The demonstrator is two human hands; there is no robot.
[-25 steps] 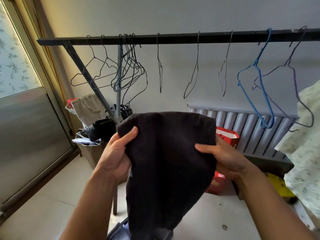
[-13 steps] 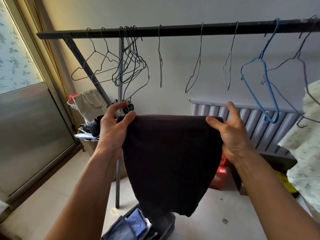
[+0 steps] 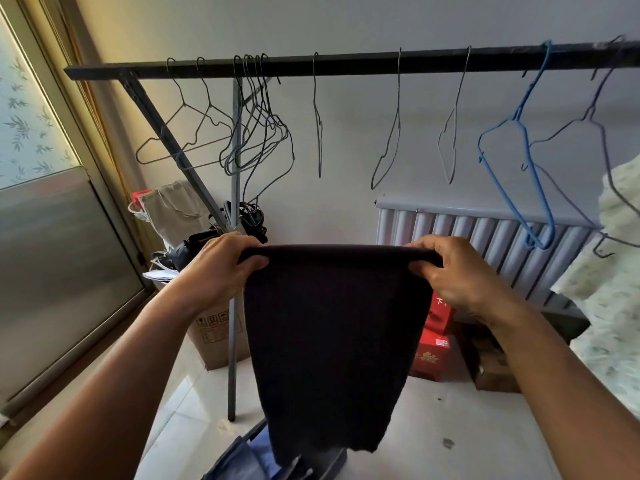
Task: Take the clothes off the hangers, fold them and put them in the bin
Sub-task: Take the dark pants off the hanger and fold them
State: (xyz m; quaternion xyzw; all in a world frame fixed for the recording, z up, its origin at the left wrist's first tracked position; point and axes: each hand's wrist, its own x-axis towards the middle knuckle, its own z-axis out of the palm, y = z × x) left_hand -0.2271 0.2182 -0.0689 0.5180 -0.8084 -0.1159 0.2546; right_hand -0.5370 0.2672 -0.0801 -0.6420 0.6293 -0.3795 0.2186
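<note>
A dark folded garment hangs in front of me, held by its top fold. My left hand grips the left end of that fold and my right hand grips the right end, fingers curled over the edge. Below it on the floor sits the dark bin with blue cloth inside, partly hidden by the garment. Several bare wire hangers and a blue hanger hang on the black rail. A pale floral garment hangs at the far right.
A white radiator lines the back wall. Red boxes and a cardboard box stand on the tiled floor behind the garment. Bags and clutter fill the left corner beside a metal door. The rack's upright leg stands near the bin.
Both hands went from spreading the garment to gripping its top fold from above, and stretched it flat and level. The garment now hangs straight over the bin.
</note>
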